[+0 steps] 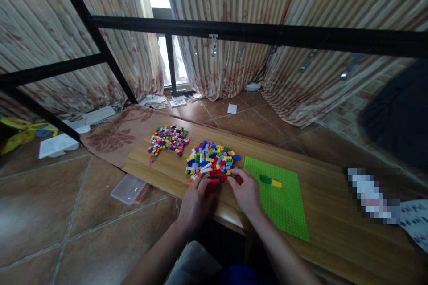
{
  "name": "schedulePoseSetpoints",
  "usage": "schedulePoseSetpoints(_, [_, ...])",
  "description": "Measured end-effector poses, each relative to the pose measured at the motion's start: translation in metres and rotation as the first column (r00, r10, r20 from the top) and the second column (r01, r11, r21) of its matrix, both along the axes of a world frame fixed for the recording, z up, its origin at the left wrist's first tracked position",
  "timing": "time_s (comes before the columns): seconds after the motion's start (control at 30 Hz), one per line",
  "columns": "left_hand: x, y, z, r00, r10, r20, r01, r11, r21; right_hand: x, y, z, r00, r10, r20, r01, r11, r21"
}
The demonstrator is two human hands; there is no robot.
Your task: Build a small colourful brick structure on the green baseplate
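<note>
My left hand (194,202) is at the near edge of a mixed pile of toy building bricks (209,160), its fingers closed on a red brick (214,182). Across from it, my right hand (247,191) reaches to the pile's right side. Its thumb and fingers are bent around another red brick (239,179), partly hidden by the hand. Beside that hand lies a green studded baseplate (284,209). A dark green brick (265,180) and a yellow brick (276,184) sit end to end on it.
A second pile of smaller colourful pieces (170,138) lies further left on the wooden table (143,160). A clear plastic box (129,188) stands on the floor by the table's left end. Papers (414,216) lie at the right. A black metal frame (234,29) crosses behind the table.
</note>
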State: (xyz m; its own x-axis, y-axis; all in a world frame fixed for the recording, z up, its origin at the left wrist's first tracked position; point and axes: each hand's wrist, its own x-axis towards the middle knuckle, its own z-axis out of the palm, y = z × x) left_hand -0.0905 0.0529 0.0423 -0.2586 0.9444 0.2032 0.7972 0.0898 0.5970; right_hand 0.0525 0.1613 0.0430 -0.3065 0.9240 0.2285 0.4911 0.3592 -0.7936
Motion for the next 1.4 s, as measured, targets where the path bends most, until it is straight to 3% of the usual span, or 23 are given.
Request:
schedulePoseSetpoints(0.17, [0.000,0.006,-0.001,1.000,0.027,0.000,-0.027,1.000,0.010,0.003,0.042,0.003,0.980,-0.077,0.181,0.053,0.989,0.138])
schedulePoseSetpoints(0.27, [0.001,0.008,-0.002,0.999,0.048,-0.006,-0.048,0.998,0.030,-0.006,0.065,0.006,0.920,-0.069,0.386,0.020,0.991,0.131])
schedulePoseSetpoints(0.37, [0.000,0.006,-0.003,0.999,0.053,-0.007,-0.053,0.996,0.078,-0.013,0.073,0.008,0.897,-0.019,0.442,-0.030,0.994,0.103])
schedulePoseSetpoints(0.47, [0.000,0.002,-0.001,0.999,0.048,0.005,-0.049,0.990,0.132,-0.007,0.063,0.011,0.902,-0.029,0.431,-0.021,0.994,0.110])
schedulePoseSetpoints(0.57, [0.006,0.000,0.003,0.999,0.022,0.049,-0.030,0.987,0.159,0.016,0.032,0.013,0.947,-0.081,0.309,0.041,0.990,0.133])
schedulePoseSetpoints(0.67, [0.023,0.003,0.008,0.991,-0.062,0.119,0.045,0.989,0.141,0.046,-0.006,0.009,0.959,-0.191,0.207,0.178,0.981,0.082])
schedulePoseSetpoints(0.77, [0.047,0.015,0.013,0.967,-0.175,0.184,0.160,0.982,0.097,0.070,-0.027,0.005,0.897,-0.346,0.274,0.344,0.937,0.057])
schedulePoseSetpoints(0.87, [0.069,0.034,0.016,0.945,-0.222,0.239,0.216,0.975,0.053,0.080,-0.023,0.006,0.848,-0.405,0.343,0.411,0.910,0.057])
schedulePoseSetpoints(1.07, [0.091,0.070,0.009,0.926,-0.242,0.290,0.250,0.968,0.010,0.082,-0.011,0.003,0.861,-0.353,0.366,0.364,0.931,0.042])
schedulePoseSetpoints(1.23, [0.099,0.079,0.002,0.924,-0.242,0.295,0.264,0.964,-0.036,0.096,-0.017,-0.005,0.907,-0.320,0.276,0.318,0.947,0.053])
schedulePoseSetpoints(1.4, [0.105,0.085,0.003,0.927,-0.234,0.295,0.262,0.963,-0.059,0.104,-0.014,-0.004,0.907,-0.243,0.344,0.230,0.970,0.079])
